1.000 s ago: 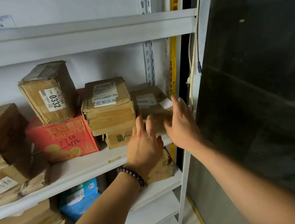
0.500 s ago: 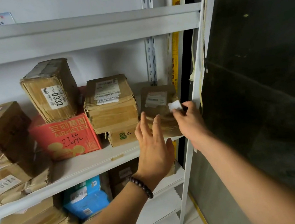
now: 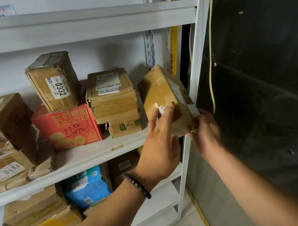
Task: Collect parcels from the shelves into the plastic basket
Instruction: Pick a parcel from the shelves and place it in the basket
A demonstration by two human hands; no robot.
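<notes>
A brown cardboard parcel wrapped in clear tape is tilted up at the right end of the middle shelf, its lower corner off the shelf edge. My right hand grips its lower right corner by a white label. My left hand has its fingers spread against the parcel's front face and its thumb under the bottom edge. More parcels stay on the shelf: a box marked 0332, a red box and a taped brown stack. No plastic basket is in view.
A white shelf upright stands just right of the parcel, with a dark panel and a hanging cable beyond it. The lower shelf holds a blue package and brown boxes. Another shelf board runs overhead.
The parcel has been pulled out from the back of the shelf and tipped up toward me. My right hand slid from its top to its lower right corner, and my left hand closed onto its front.
</notes>
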